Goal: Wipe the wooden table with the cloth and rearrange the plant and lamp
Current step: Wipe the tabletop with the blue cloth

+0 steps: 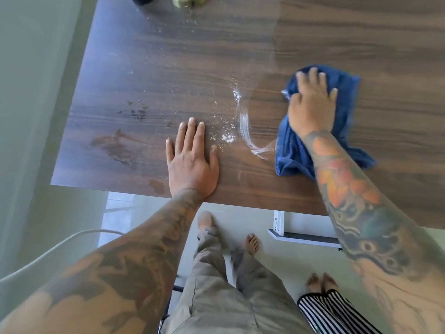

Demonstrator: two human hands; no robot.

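A person's right hand (311,104) presses flat, fingers spread, on a crumpled blue cloth (337,131) lying on a dark wooden table (168,68). The left hand (192,160) rests palm down with straight fingers near the table's front edge, holding nothing. Between the hands lie white powder specks (227,137) and a wet smear (248,131). A brass lamp base (189,0) sits at the far edge, cropped. A second person's striped trousers (334,312) show bottom right

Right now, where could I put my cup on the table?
Bare wood lies beyond the blue cloth toward the far right. Between the left hand and cloth, white powder crowds the table.
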